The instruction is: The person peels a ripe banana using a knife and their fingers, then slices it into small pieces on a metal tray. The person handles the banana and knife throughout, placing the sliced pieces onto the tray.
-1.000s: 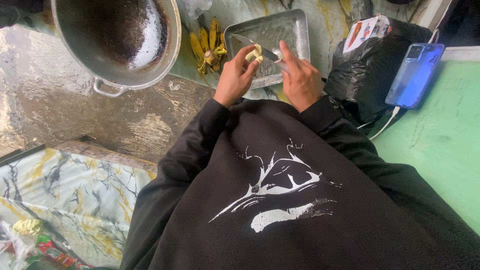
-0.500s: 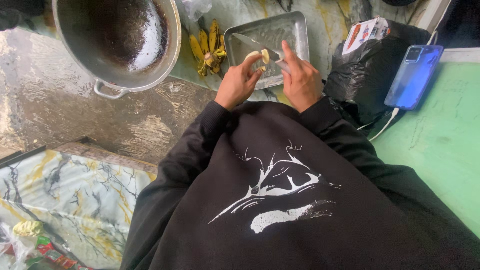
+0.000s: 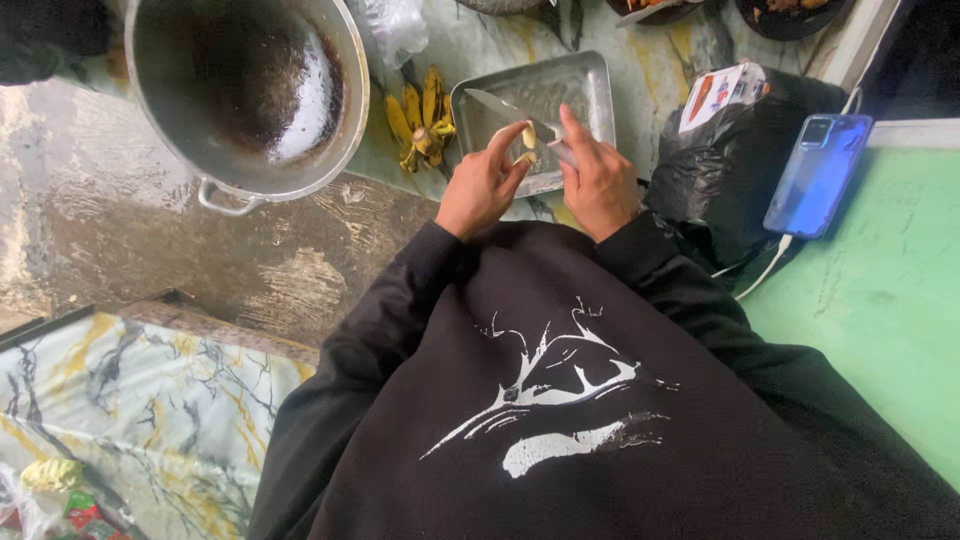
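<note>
- Pale yellow peeled banana piece (image 3: 527,137): pinched in the left hand (image 3: 482,187) fingertips, above the rectangular dull-metal tray (image 3: 590,85). Likely soft, slippery, easily bruised; best held lightly at its ends.
- Steel-bladed kitchen knife (image 3: 505,108): right hand (image 3: 598,182) closed round its handle, blade against the piece.
- Bunch of yellow banana peels (image 3: 420,122): left of the tray.

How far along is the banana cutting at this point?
Done: little, since the metal tray looks nearly bare. In hand: the left hand holds a peeled banana piece while the right hand holds the knife. Left: the unpeeled banana bunch beside the tray.
</note>
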